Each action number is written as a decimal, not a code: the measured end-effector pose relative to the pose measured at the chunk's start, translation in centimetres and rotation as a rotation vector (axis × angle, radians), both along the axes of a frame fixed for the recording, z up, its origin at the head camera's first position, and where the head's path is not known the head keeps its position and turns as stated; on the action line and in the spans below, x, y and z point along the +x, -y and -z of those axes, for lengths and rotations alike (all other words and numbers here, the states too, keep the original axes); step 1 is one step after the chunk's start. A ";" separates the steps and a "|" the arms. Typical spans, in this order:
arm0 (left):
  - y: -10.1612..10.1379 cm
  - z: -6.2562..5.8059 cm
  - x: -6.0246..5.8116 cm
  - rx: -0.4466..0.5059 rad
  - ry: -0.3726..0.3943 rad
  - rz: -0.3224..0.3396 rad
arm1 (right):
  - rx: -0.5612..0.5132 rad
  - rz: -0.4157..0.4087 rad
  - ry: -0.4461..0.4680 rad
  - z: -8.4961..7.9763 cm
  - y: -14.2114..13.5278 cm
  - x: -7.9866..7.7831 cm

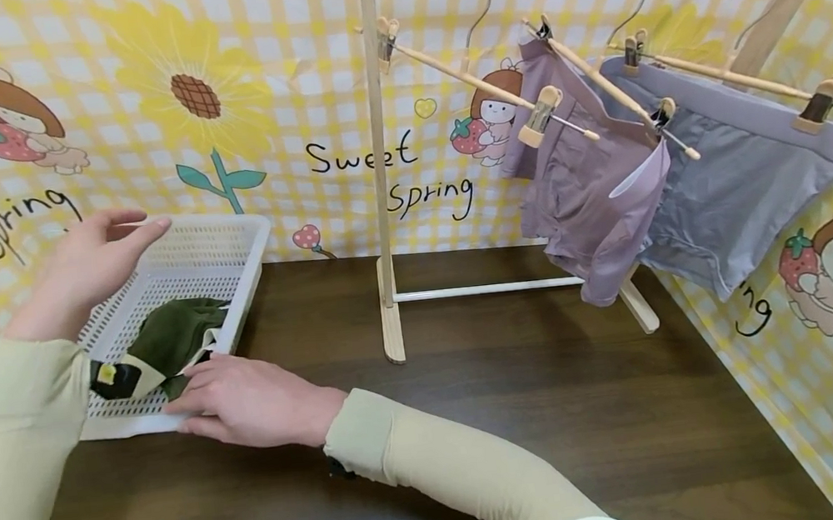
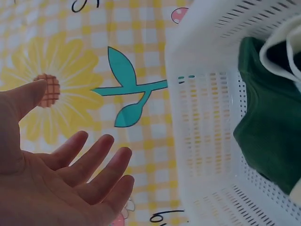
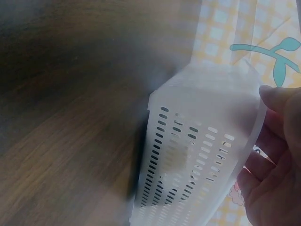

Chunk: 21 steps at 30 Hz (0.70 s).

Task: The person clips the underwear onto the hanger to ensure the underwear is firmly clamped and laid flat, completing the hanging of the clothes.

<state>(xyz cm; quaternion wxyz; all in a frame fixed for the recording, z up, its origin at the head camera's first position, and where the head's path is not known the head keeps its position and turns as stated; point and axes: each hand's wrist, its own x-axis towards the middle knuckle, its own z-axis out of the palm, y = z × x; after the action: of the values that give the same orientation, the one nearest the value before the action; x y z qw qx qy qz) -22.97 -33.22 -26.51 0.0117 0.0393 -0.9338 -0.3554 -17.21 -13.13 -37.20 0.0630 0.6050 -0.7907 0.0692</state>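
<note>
A white perforated plastic basket (image 1: 239,298) stands at the left of the table. In it lies a crumpled dark green garment (image 1: 175,333) with cream edging, which also shows as green cloth (image 2: 273,113) in the left wrist view. My left hand (image 1: 89,266) hovers over the basket's left side; the left wrist view shows its fingers spread loosely with nothing in them. At the basket's near right corner, my right hand (image 1: 257,401) grips the rim, with thumb and fingertips at the edge in the right wrist view. The far side of that grip is partly hidden.
To the right stands a garment rack (image 1: 381,171) with a white top bar. A wooden clip hanger (image 1: 474,78) hangs without clothing. Beside it, mauve shorts (image 1: 583,194) and grey-lilac shorts (image 1: 739,170) hang from clip hangers. A yellow checked cloth (image 1: 309,78) covers the walls behind the dark wooden table (image 1: 474,388).
</note>
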 end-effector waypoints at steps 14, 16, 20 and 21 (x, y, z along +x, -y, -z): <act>2.3 2.7 -3.8 0.028 0.105 -0.097 | -0.030 -0.019 0.006 0.1 0.1 0.1; 2.7 3.3 -3.8 0.009 0.112 -0.097 | -0.036 -0.020 0.008 0.1 0.1 0.1; 3.5 4.5 -3.7 -0.016 0.194 -0.076 | -0.031 -0.023 0.013 0.0 0.1 0.1; 3.8 4.7 -3.7 -0.035 0.224 -0.061 | -0.029 -0.024 0.013 0.0 0.2 0.1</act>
<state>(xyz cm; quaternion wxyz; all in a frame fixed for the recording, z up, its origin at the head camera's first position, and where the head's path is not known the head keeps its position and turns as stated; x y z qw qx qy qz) -26.67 -37.00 -31.26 -0.0814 0.1067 -0.9337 -0.3321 -17.10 -13.29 -37.21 0.0659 0.6132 -0.7826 0.0854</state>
